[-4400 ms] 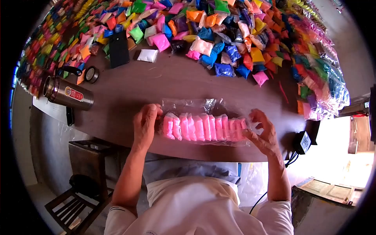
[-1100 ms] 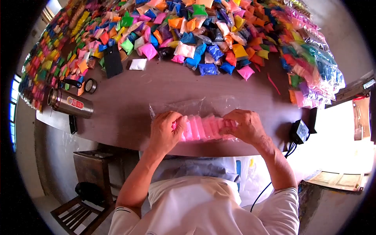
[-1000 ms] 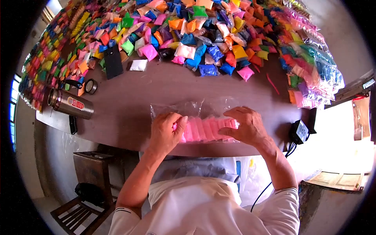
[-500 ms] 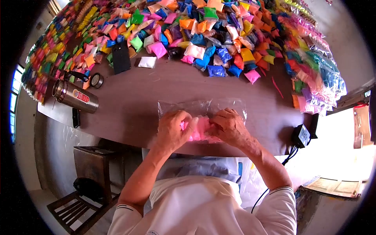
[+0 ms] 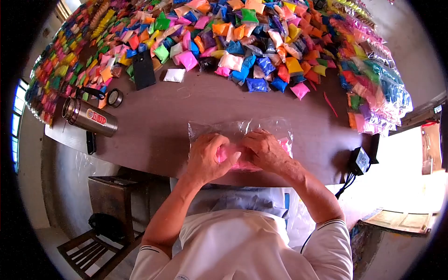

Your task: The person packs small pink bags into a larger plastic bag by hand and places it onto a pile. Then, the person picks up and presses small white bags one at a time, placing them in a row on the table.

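Near the front edge of the dark brown tabletop (image 5: pixel 154 109), at the centre of the clock, lies a clear plastic bag (image 5: pixel 219 126) with pink packets (image 5: pixel 242 164) at it; the hands hide most of them, and some pink shows at three o'clock past the knuckles. The left hand (image 5: pixel 208 156) is over the nine o'clock end, its curled fingers and thumb a little apart with pink between them; whether it grips is hard to tell. The right hand (image 5: pixel 262 148) reaches in from four o'clock, fingers bunched close and bent down over the pink; the fingertips are hidden, so its hold cannot be told.

Toward twelve o'clock spreads a heap of coloured packets (image 5: pixel 233 39). A white packet (image 5: pixel 174 75) lies between ten and eleven, just beside a flat black rectangular object (image 5: pixel 143 70). Between nine and ten, a steel flask (image 5: pixel 90 116) lies on its side near a round lid (image 5: pixel 115 98). A pink strip (image 5: pixel 330 104) and, beyond it, clear-bagged packets (image 5: pixel 380 93) are around two o'clock. A black box with cables (image 5: pixel 360 161) sits at the edge, just past three. At eight o'clock, off the tabletop, stands a wooden chair (image 5: pixel 108 196).
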{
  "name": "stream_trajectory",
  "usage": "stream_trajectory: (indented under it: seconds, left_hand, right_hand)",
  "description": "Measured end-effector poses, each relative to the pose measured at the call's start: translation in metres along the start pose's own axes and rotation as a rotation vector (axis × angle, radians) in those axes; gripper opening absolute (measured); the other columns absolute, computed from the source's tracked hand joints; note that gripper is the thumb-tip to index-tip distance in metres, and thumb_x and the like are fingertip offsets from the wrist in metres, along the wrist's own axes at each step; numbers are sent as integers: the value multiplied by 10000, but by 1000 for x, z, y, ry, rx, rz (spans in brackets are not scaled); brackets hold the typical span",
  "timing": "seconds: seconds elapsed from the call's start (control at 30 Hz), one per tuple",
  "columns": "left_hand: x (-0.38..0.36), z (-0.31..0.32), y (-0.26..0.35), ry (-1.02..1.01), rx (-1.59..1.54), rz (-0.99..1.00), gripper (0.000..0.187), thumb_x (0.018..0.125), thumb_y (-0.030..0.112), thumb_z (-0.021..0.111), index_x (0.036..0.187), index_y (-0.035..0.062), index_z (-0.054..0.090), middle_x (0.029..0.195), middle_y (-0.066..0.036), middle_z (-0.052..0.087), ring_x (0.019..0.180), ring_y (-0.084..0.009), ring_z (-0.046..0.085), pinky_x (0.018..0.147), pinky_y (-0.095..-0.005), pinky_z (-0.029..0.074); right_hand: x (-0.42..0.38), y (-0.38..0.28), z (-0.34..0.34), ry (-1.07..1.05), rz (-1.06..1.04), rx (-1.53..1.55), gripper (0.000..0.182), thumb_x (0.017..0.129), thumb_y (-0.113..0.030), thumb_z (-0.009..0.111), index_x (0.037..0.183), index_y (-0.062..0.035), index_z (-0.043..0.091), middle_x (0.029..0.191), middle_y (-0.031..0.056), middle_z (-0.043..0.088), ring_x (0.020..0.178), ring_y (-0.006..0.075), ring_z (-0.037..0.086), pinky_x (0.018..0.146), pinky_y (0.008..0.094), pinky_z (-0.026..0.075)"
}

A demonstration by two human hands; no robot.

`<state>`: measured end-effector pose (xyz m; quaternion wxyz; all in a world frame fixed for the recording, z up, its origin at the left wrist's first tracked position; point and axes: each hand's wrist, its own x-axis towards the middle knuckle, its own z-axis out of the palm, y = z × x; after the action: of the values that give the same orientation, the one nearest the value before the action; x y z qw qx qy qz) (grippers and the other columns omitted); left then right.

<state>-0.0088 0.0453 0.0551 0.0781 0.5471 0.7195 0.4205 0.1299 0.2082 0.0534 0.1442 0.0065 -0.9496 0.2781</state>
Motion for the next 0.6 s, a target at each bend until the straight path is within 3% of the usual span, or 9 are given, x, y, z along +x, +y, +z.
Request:
stream_trajectory:
  seconds: [0.1, 0.17, 0.27, 0.37, 0.5, 0.6]
  left_hand:
    - [1, 4, -7, 61, 30, 158, 253, 848, 290, 706, 834, 57, 609, 721, -83, 616, 640, -256, 612, 631, -374, 497]
    - [-1, 5, -11, 36, 33, 132, 242, 856, 279, 703, 839, 57, 609, 736, -86, 629, 660, -261, 627, 645, -380, 501]
    - [-2, 6, -12, 20, 59, 103, 225, 872, 260, 696, 846, 54, 609, 762, -93, 650, 695, -265, 652, 663, -384, 509]
    - [-2, 7, -12, 20, 59, 84, 228, 883, 260, 691, 846, 51, 609, 767, -94, 653, 701, -264, 654, 661, -379, 509]
    - [-2, 6, -10, -9, 26, 23, 265, 880, 298, 694, 842, 50, 611, 758, -90, 640, 681, -257, 627, 641, -370, 496]
    - [0, 2, -6, -34, 2, 36, 277, 862, 311, 703, 845, 50, 611, 770, -91, 637, 674, -254, 611, 641, -371, 487]
  right_hand:
    - [0, -1, -8, -33, 17, 25, 201, 795, -102, 725, 975, -25, 677, 876, 133, 650, 868, 345, 609, 780, 411, 501]
    - [-3, -5, -21, -6, 149, 86, 240, 807, -114, 721, 1023, -17, 678, 932, 132, 678, 921, 343, 625, 817, 409, 508]
    - [-10, -7, -47, 89, 146, 104, 313, 813, -152, 727, 1087, -13, 672, 1030, 139, 687, 1001, 343, 628, 870, 412, 507]
    - [-17, -13, -53, 0, 223, 119, 375, 804, -178, 740, 1134, -17, 663, 1091, 142, 679, 1044, 335, 621, 911, 417, 498]
    - [-15, -9, -30, -50, 218, 68, 390, 798, -175, 744, 1147, -23, 658, 1118, 151, 666, 1059, 340, 612, 922, 421, 491]
    - [-8, -7, -18, -20, 103, 45, 323, 793, -139, 733, 1091, -34, 669, 1045, 143, 674, 1006, 336, 620, 889, 419, 495]
